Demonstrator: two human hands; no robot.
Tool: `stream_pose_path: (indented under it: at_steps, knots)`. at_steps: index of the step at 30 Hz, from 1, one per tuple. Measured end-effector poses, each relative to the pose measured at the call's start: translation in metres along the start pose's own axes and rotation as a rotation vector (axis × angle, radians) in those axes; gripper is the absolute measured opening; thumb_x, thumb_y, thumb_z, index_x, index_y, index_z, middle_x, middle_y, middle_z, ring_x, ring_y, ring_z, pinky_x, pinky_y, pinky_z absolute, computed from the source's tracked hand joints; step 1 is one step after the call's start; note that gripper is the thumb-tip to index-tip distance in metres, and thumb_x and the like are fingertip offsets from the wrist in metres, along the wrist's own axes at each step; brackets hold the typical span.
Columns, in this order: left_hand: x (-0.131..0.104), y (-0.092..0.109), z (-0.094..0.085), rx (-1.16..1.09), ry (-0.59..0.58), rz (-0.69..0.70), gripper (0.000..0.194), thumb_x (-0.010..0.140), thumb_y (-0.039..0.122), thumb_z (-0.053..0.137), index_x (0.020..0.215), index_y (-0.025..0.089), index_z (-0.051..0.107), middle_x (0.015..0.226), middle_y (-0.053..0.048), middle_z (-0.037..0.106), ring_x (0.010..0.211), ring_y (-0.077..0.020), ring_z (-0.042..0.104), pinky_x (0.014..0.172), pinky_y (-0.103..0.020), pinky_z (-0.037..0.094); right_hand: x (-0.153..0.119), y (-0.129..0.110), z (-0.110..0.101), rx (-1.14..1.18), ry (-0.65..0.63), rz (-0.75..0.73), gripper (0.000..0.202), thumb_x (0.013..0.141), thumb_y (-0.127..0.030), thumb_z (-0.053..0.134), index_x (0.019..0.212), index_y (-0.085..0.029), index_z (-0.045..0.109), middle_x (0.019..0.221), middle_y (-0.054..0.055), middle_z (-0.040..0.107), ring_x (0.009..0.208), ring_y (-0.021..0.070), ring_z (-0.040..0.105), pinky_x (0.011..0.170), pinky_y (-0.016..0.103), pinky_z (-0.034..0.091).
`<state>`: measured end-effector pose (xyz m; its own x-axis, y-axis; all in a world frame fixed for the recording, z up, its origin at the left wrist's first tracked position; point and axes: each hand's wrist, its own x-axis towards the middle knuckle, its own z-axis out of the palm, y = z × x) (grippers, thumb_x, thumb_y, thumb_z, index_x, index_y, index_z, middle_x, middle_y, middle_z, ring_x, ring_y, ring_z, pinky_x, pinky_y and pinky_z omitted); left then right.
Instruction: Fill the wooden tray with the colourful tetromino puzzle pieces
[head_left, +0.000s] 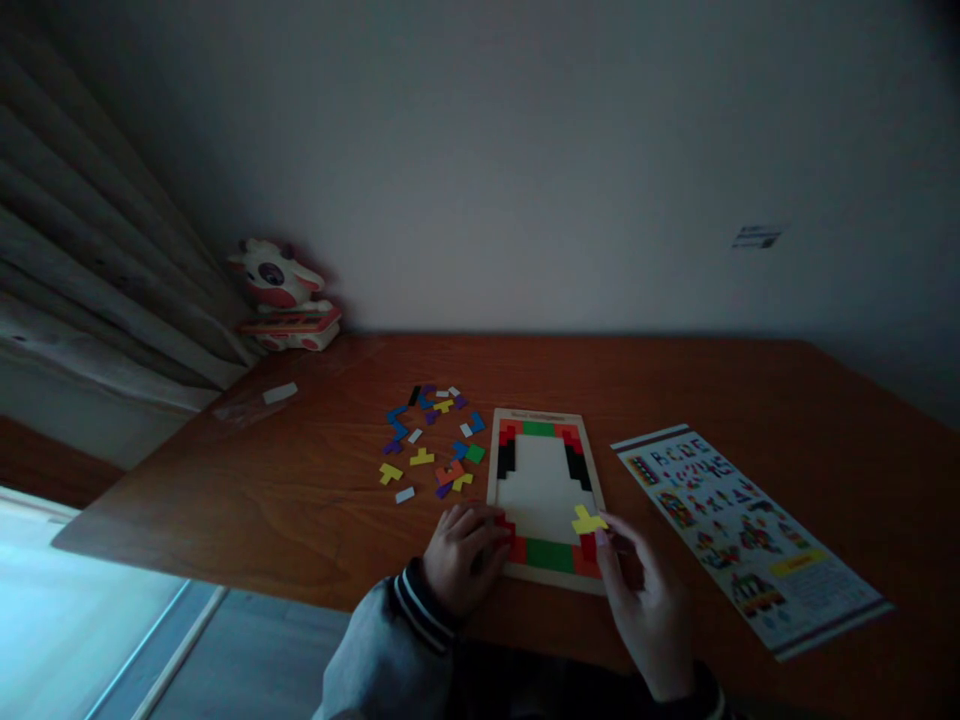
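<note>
A pale wooden puzzle board lies on the table in front of me, with red, orange, black and green pieces set along its sides and ends. Between the thumb and fingertips of my right hand is a yellow T-shaped puzzle piece, over the lower right of the board. My left hand rests at the board's lower left edge, its curled fingers gripping the rim beside a red piece. Left of the board, loose puzzle pieces lie scattered, among them a green square and a yellow T-shaped one.
A printed pattern sheet lies on the wooden table, right of the board. At the back left corner stands a cow-shaped toy keyboard near a curtain. A small white strip lies in front of it.
</note>
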<state>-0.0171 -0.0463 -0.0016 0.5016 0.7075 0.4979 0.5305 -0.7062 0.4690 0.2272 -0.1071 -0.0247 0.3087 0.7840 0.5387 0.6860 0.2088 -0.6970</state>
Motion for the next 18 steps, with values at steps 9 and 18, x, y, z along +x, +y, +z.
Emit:
stream_pose_path:
  at_steps: [9,18]
  knots:
    - [0.001,0.001,-0.001,0.012,0.001,0.001,0.016,0.089,0.023,0.061,0.1,0.022,0.072,0.109,-0.009,0.072,0.101,-0.0237,0.065,0.088,-0.041,0.054,0.001,-0.025,0.018,-0.074,-0.059,-0.15,0.018,0.095,-0.034,0.057,0.108,-0.022,0.063,0.091,0.006,0.072,0.079,0.0189,0.068,0.074,0.033,0.056]
    - [0.002,0.002,-0.002,-0.003,-0.003,0.002,0.014,0.089,0.022,0.062,0.099,0.021,0.072,0.109,-0.008,0.072,0.1,-0.0237,0.064,0.086,-0.041,0.055,0.002,-0.035,0.035,-0.241,-0.157,-0.209,0.015,0.097,-0.029,0.051,0.1,-0.021,0.062,0.088,0.007,0.071,0.082,0.0228,0.065,0.078,0.041,0.049]
